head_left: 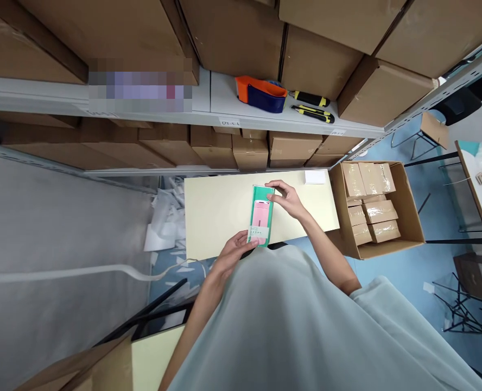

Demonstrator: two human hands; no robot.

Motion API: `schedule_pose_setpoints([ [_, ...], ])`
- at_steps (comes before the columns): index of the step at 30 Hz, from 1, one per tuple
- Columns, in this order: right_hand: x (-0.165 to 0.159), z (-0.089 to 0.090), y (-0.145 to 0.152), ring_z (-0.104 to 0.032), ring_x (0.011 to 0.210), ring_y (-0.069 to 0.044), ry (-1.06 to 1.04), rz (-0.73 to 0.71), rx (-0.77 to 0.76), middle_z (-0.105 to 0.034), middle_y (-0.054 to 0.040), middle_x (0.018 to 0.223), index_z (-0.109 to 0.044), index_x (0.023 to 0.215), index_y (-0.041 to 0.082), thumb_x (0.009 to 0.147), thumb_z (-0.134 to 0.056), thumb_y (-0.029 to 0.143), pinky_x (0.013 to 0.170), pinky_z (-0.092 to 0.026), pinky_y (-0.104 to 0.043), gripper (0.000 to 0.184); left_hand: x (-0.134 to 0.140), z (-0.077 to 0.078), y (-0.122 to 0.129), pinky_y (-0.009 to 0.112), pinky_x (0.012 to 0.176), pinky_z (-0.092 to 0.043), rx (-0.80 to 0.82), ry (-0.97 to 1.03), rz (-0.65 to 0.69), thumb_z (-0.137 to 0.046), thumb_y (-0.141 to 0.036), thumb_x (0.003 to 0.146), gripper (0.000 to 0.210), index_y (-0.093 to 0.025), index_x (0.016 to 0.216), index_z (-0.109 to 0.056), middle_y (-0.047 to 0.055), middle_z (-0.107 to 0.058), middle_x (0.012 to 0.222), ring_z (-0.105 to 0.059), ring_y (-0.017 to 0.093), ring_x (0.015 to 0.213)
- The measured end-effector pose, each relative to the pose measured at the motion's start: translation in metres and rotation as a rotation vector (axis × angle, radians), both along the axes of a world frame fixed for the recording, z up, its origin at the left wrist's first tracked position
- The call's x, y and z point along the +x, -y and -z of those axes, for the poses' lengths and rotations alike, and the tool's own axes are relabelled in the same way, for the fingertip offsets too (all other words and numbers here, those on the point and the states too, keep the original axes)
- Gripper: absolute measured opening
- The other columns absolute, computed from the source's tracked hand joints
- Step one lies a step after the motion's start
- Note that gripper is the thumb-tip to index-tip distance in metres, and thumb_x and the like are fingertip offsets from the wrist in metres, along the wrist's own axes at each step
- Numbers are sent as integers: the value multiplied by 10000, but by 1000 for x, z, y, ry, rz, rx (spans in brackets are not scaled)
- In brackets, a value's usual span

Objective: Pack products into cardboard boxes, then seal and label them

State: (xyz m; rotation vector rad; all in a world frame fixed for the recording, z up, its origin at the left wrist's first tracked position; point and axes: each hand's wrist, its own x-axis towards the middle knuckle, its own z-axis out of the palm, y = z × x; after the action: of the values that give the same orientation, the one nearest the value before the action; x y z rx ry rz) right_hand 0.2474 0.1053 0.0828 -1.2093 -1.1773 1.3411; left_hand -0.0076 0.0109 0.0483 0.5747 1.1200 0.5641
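Observation:
A flat green and pink package with a clear-looking front is held between my two hands over the pale yellow table. My left hand grips its lower end, thumb lying along the bottom edge. At the upper right corner, my right hand pinches the package between thumb and fingers. What the pink item inside is, I cannot make out. A small white box or card stack lies at the table's far right edge.
To the right stands an open carton with several small taped boxes. On the shelf ahead are an orange and blue holder, two yellow-black utility knives and large cartons. Crumpled white plastic lies left of the table.

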Motion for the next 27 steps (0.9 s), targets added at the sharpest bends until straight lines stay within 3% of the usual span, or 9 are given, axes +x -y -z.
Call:
schedule_pose_setpoints([
  [5,-4,-5,2,-646,1328,-304,-21,11,-45,-708,-103,1300,-763,1116,240,757,-940,659,1150,-585,-458,580,-3,-6,2,524,1214,-537,10,-53,-22,-1105,-565,483,829,-193,1151,-786,167,-846,1252,-774,373,1265],
  [11,-2,-14,6,-647,1368,-292,-99,39,-83,-730,-99,1357,-750,1169,263,766,-934,709,1184,-556,-436,629,-12,-11,3,478,1143,-579,25,-2,63,-1071,-588,564,791,-171,1187,-818,178,-846,1258,-776,385,1258],
  [14,3,-16,9,-650,1396,-297,-215,19,-159,-711,-95,1468,-699,1303,311,750,-936,740,1107,-587,-413,739,-17,-11,3,454,1053,-620,1,97,113,-1050,-585,596,721,-170,1147,-839,167,-861,1188,-812,372,1150],
  [18,7,-13,19,-735,1166,-256,-323,-67,-251,-764,-53,1343,-626,1418,368,752,-946,717,943,-615,-357,817,-21,-7,4,440,990,-639,-39,227,214,-1034,-564,625,622,-164,1064,-850,171,-867,1132,-829,364,1065],
  [22,6,-11,26,-712,1025,-219,-301,-30,-235,-754,-29,1211,-693,1239,317,732,-963,685,863,-592,-310,682,-19,-10,5,457,1016,-632,-55,267,309,-1019,-582,658,657,-154,1126,-846,179,-863,1134,-814,388,1127],
  [27,9,-11,25,-674,952,-206,-179,112,-199,-734,-29,1131,-731,1060,264,697,-973,644,866,-579,-323,579,-7,-18,3,459,1130,-589,53,154,300,-953,-617,782,802,-222,1439,-718,162,-787,1412,-734,363,1340],
])
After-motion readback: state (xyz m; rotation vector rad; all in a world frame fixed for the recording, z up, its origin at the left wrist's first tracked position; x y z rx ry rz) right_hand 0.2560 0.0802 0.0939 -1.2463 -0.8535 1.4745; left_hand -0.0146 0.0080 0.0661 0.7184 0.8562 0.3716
